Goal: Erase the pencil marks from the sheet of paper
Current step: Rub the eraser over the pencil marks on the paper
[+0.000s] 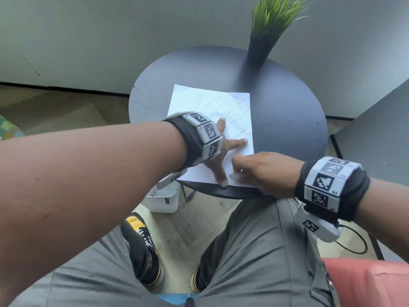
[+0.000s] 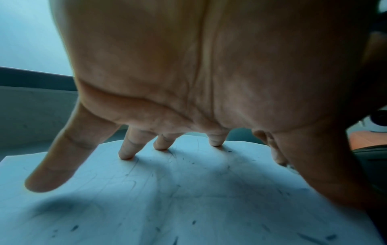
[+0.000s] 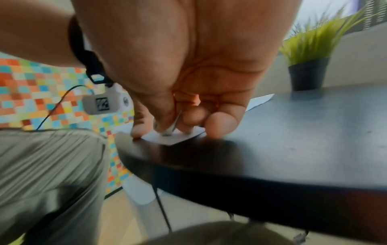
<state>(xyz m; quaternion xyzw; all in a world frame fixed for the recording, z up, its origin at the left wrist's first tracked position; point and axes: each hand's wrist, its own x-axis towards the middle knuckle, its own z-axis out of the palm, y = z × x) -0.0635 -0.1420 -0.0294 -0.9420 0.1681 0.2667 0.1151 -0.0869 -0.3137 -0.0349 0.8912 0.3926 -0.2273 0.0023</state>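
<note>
White paper, the sheet (image 1: 199,103), lies on the round dark tabletop (image 1: 283,120) in the head view, its near edge close to the tabletop's near rim, with faint pencil marks (image 1: 221,103) scribbled over its far half. The left hand (image 1: 221,149) presses flat on the sheet with its fingers (image 1: 240,142) spread wide and straight. The right hand (image 1: 263,169) sits at the sheet's near right corner, its fingers curled down onto the paper around something small and pale that is too blurred to name. A potted grass plant (image 1: 263,34) stands at the far side of the tabletop, well apart from the sheet.

From the left wrist, the left hand's palm arches above the sheet (image 2: 188,207), and the fingertips (image 2: 125,155) touch the paper, splayed apart. Short dark flecks and thin pencil lines (image 2: 134,182) scatter across the surface.

From the right wrist, the right hand (image 3: 188,66) has its fingers (image 3: 220,126) bunched narrow, pinching a small grey-white piece (image 3: 167,131) whose end touches the sheet's corner (image 3: 176,140) beside the tabletop's edge (image 3: 230,165). The plant (image 3: 307,73) stands behind, on the tabletop.
</note>
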